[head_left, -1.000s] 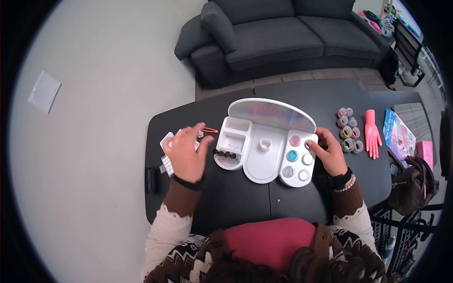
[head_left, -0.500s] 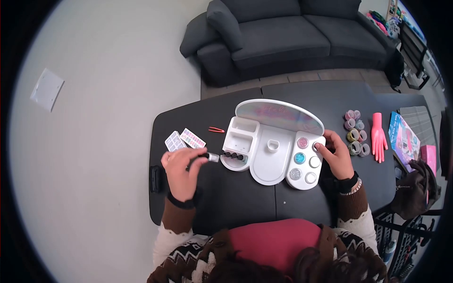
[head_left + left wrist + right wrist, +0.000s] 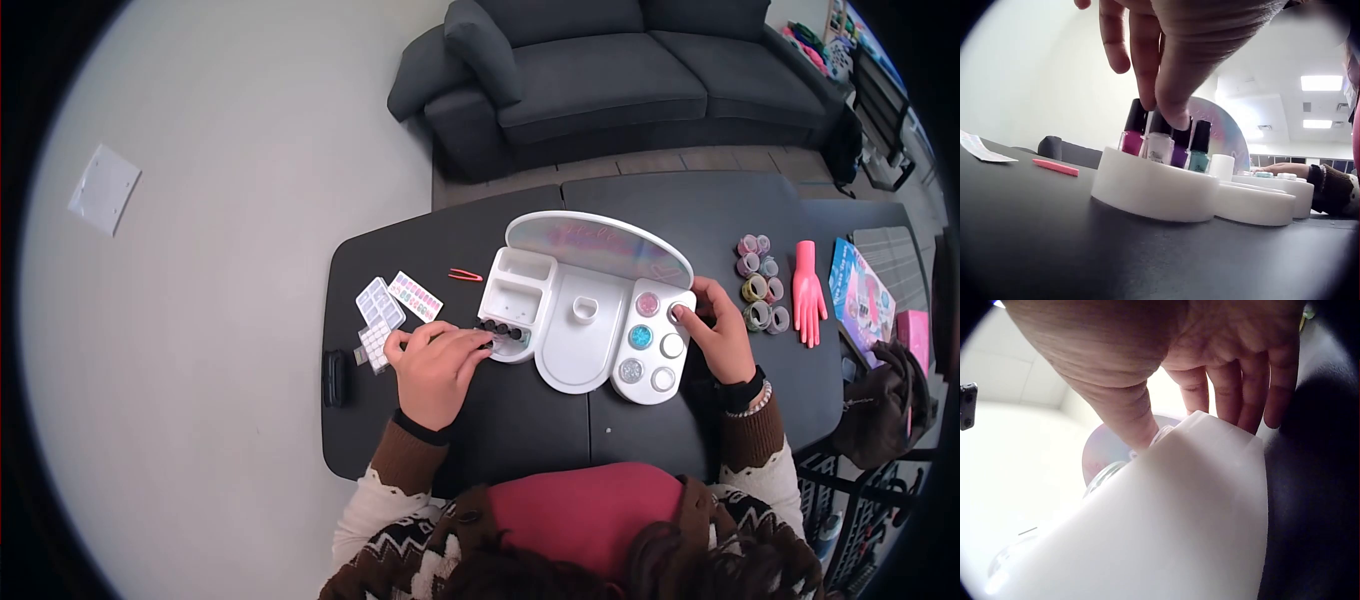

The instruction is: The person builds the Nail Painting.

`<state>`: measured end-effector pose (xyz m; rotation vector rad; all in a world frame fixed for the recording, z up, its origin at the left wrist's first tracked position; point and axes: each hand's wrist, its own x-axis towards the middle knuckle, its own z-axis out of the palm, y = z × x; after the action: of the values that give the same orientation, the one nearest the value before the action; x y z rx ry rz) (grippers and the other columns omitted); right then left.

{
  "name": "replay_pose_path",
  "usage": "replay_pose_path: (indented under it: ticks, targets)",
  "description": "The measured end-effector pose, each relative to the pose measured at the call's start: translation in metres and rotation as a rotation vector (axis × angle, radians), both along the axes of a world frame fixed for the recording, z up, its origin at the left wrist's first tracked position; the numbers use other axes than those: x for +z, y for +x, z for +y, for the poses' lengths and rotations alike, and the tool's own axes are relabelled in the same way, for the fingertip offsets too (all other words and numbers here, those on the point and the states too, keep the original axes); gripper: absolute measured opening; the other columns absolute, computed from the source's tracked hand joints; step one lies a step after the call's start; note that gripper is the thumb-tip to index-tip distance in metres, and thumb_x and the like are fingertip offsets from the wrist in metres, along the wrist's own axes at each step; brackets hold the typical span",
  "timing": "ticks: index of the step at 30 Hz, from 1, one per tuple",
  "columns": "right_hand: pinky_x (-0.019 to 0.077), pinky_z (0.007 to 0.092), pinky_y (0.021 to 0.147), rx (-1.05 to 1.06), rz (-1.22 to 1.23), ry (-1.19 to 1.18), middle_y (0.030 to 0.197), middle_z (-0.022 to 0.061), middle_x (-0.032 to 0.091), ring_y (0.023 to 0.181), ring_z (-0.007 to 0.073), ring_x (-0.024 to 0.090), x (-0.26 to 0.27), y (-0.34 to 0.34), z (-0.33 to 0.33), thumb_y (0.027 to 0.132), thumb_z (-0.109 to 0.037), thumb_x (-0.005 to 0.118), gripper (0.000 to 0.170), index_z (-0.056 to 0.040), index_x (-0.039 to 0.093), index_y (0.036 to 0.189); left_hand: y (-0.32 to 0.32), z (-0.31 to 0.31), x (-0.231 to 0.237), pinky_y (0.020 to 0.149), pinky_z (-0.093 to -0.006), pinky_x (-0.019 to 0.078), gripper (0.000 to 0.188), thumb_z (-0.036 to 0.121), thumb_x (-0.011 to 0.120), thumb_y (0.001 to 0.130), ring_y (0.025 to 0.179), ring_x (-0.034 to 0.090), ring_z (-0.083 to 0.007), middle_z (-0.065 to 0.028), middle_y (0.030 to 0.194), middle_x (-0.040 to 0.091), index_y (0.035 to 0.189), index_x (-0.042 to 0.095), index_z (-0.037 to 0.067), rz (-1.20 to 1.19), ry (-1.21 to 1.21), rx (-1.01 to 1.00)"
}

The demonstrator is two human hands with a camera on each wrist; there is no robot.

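A white nail-kit organizer point(image 3: 562, 372) with an upright iridescent back panel point(image 3: 600, 242) stands on the table. My left hand point(image 3: 435, 372) is at its front left compartment, pinching the black cap of a clear nail polish bottle point(image 3: 1159, 149). Beside that bottle stand a magenta polish point(image 3: 1133, 142), a purple one point(image 3: 1180, 156) and a green one point(image 3: 1200, 160). My right hand point(image 3: 722, 335) grips the organizer's far right edge. Its thumb lies on top by a small jar, and the fingers reach down the outer side. Pink point(image 3: 647, 304), blue point(image 3: 641, 337) and silver point(image 3: 631, 371) glitter jars sit in the right section.
Left of the organizer lie red tweezers point(image 3: 465, 275), a nail sticker sheet point(image 3: 415, 296), a white case point(image 3: 380, 303) and a black case point(image 3: 335, 378). Right of it are several small jars point(image 3: 754, 289), a pink model hand point(image 3: 806, 292) and a brown bag point(image 3: 885, 405).
My left hand picked up a black-capped polish bottle at the left and brought it rightward into the compartment with the others. The right hand has stayed at the organizer's right edge.
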<state>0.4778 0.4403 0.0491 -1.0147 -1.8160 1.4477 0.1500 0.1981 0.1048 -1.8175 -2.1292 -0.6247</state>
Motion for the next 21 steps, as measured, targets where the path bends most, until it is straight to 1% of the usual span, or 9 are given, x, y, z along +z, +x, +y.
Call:
replay_pose_path:
  ticks: [3,6,8,9,10,12,13,19,21]
  targets:
    - [0.057,0.0312,0.095,-0.001,0.008,0.001,0.122,0.0058,0.075,0.105,0.0133,0.069,0.001,0.0,-0.001,0.104,-0.017,0.08,0.041,-0.0001,0.067,0.139,0.0,0.005,0.004,0.105,-0.0445,0.0318,0.02,0.024,0.093,0.086,0.106,0.07,-0.0154,0.0094,0.104,0.083,0.105,0.086,0.022,0.027,0.038,0.042]
    - [0.0568,0.031,0.095,0.001,0.007,0.021,0.122,0.0059,0.075,0.105,0.0132,0.069,-0.002,0.001,0.0,0.104,-0.016,0.08,0.04,-0.0001,0.067,0.139,-0.024,0.011,0.005,0.107,-0.0456,0.0328,0.023,0.028,0.093,0.086,0.109,0.07,-0.0186,0.0067,0.106,0.082,0.107,0.086,0.021,-0.037,0.117,0.07]
    - [0.0567,0.0309,0.094,0.006,0.001,0.051,0.122,0.0058,0.075,0.105,0.013,0.069,-0.001,0.001,0.001,0.104,-0.016,0.08,0.04,-0.0001,0.067,0.138,-0.06,0.028,-0.014,0.11,-0.0471,0.0338,0.025,0.029,0.092,0.087,0.111,0.071,-0.0215,0.005,0.108,0.082,0.11,0.086,0.021,-0.135,0.117,0.223]
    - [0.0567,0.031,0.094,0.003,0.008,0.024,0.121,0.006,0.075,0.104,0.0132,0.069,0.001,0.0,0.0,0.104,-0.016,0.08,0.04,-0.0001,0.067,0.138,-0.078,0.037,-0.023,0.112,-0.051,0.0346,0.027,0.028,0.091,0.088,0.121,0.069,-0.0238,0.0027,0.123,0.081,0.114,0.086,0.023,-0.123,0.032,0.235]
    - [0.0567,0.0312,0.094,0.001,0.015,-0.003,0.121,0.0061,0.075,0.104,0.0134,0.069,0.003,-0.001,-0.001,0.103,-0.016,0.08,0.04,-0.0001,0.068,0.138,-0.09,0.045,-0.033,0.112,-0.051,0.0346,0.027,0.028,0.091,0.088,0.121,0.069,-0.0238,0.0027,0.123,0.081,0.114,0.086,0.023,-0.122,0.04,0.238]
    - [0.0567,0.0313,0.093,-0.003,0.016,0.01,0.12,0.0061,0.076,0.103,0.0136,0.069,0.002,0.0,0.0,0.103,-0.016,0.081,0.04,0.0,0.068,0.138,-0.106,0.061,-0.043,0.116,-0.0551,0.0329,0.031,0.028,0.092,0.086,0.134,0.063,-0.0262,-0.0006,0.139,0.077,0.117,0.086,0.027,-0.038,-0.097,0.203]
    - [0.0569,0.0312,0.093,0.0,0.011,0.03,0.121,0.0061,0.076,0.103,0.0135,0.069,-0.003,0.001,0.002,0.103,-0.016,0.082,0.041,0.0,0.068,0.138,-0.111,0.067,-0.043,0.119,-0.0587,0.0306,0.03,0.028,0.092,0.085,0.144,0.057,-0.0289,-0.0031,0.151,0.071,0.115,0.087,0.029,-0.092,-0.183,0.193]
    - [0.0572,0.0308,0.092,-0.009,0.016,-0.021,0.12,0.0054,0.077,0.105,0.013,0.07,0.0,-0.002,0.004,0.102,-0.015,0.083,0.042,-0.0008,0.068,0.138,-0.113,0.071,-0.034,0.12,-0.0589,0.0301,0.016,0.025,0.091,0.087,0.146,0.056,-0.0298,-0.0031,0.149,0.073,0.103,0.088,0.025,0.024,-0.209,0.136]
    - [0.0567,0.0302,0.093,-0.005,0.088,-0.052,0.12,0.005,0.077,0.107,0.0131,0.07,-0.003,-0.004,0.007,0.102,-0.013,0.082,0.041,-0.001,0.068,0.139,-0.106,0.056,-0.028,0.121,-0.0586,0.0289,0.015,0.025,0.09,0.088,0.146,0.056,-0.0296,-0.0023,0.147,0.074,0.102,0.087,0.025,-0.058,-0.134,0.164]
